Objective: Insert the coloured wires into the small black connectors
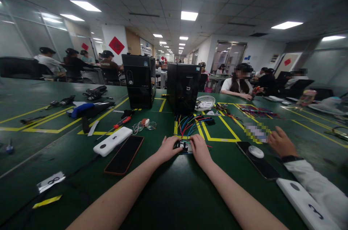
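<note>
Head view: at near centre, a small black-and-silver part [184, 146] is gripped between the left hand [169, 148] and right hand [200, 148]. Coloured wires [186, 125] are spread just beyond; farther, sight is blocked by two black computer towers [138, 83]. At their right, a white basket [212, 102] is placed, contents indistinct; at left, a phone [124, 155].
</note>
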Demonstrator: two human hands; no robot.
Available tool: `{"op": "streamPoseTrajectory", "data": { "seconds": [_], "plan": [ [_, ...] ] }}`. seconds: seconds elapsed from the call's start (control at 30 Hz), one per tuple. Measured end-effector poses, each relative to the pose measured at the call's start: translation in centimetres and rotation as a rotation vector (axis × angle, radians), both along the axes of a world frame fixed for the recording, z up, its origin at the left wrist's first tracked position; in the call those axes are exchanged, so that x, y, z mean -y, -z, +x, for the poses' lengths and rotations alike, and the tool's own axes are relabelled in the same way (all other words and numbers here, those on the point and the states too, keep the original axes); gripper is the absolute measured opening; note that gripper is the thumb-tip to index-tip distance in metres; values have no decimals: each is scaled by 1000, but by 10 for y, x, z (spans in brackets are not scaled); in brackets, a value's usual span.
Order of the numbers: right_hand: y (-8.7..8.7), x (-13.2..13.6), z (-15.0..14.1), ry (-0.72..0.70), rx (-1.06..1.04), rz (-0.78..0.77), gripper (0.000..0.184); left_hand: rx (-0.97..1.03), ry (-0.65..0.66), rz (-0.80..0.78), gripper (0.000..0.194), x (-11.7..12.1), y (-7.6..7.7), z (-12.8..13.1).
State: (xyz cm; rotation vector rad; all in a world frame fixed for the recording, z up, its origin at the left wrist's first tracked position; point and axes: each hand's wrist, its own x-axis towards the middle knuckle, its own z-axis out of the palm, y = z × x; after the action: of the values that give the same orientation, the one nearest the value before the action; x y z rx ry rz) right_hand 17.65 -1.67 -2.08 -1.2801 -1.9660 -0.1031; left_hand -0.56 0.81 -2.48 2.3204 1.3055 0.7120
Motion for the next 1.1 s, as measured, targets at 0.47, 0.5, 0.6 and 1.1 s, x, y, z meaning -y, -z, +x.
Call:
{"op": "streamPoseTrajectory", "data": {
  "seconds": [0.47,0.5,0.6,1.1],
  "plan": [
    [-10,16,-9,-78,69,7,24,203,125,144,38,5,-4,0],
    [-9,15,-7,-69,62,8,23,192,157,162,40,6,-6,1],
    [-6,13,-6,-78,68,-26,17,170,203,202,39,9,-9,2],
    [3,9,-12,-63,-88,-51,16,149,224,176,39,11,-12,4]
  ]
}}
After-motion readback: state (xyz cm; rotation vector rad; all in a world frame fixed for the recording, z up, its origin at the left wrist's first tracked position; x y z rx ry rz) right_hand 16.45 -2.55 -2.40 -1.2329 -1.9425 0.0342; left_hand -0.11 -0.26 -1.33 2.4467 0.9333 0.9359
